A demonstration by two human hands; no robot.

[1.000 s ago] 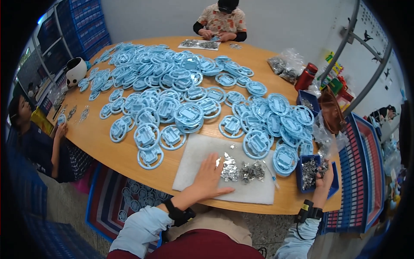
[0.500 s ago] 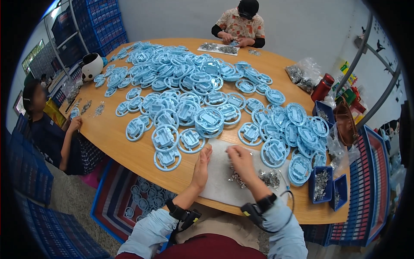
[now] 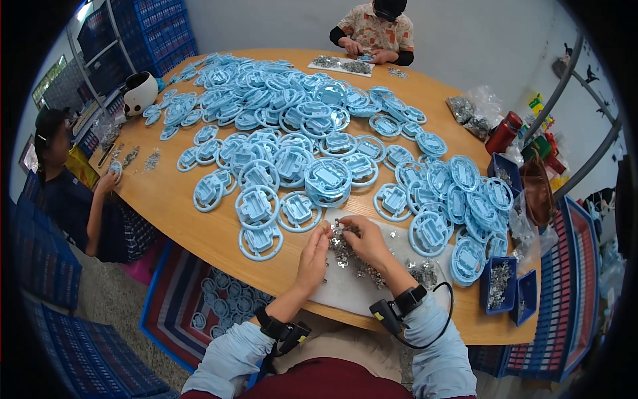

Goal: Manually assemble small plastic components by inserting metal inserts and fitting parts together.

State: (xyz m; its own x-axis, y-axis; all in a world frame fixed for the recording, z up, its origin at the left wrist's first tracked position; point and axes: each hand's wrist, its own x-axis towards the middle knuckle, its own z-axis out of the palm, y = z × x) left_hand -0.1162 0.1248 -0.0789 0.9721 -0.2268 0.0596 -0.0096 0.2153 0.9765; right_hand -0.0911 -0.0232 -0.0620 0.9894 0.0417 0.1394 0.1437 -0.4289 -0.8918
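Observation:
On a pale board [image 3: 325, 292] at the table's near edge, my left hand [image 3: 311, 263] stands on its side, fingers stretched out and beside a heap of small silvery metal pieces [image 3: 341, 249]. My right hand [image 3: 369, 241] curves over the other side of that heap, its bent fingers gathered on some of the pieces. The exact shape of each piece is too small to make out. More metal pieces [image 3: 424, 272] lie on the board to the right of my right wrist. Just beyond my hands are light-blue round plastic parts [image 3: 327, 179], some stacked.
A large pile of the blue parts [image 3: 266, 100] covers the table's middle. Blue bins [image 3: 497, 286] with metal pieces stand at right, near a red bottle [image 3: 503, 132]. One person [image 3: 375, 33] works across the table, another [image 3: 83, 199] at left. A crate [image 3: 173, 299] sits below.
My right hand has moved slightly up and left, closer to my left hand. A heap of metal pieces now shows between the hands. The view has shifted slightly.

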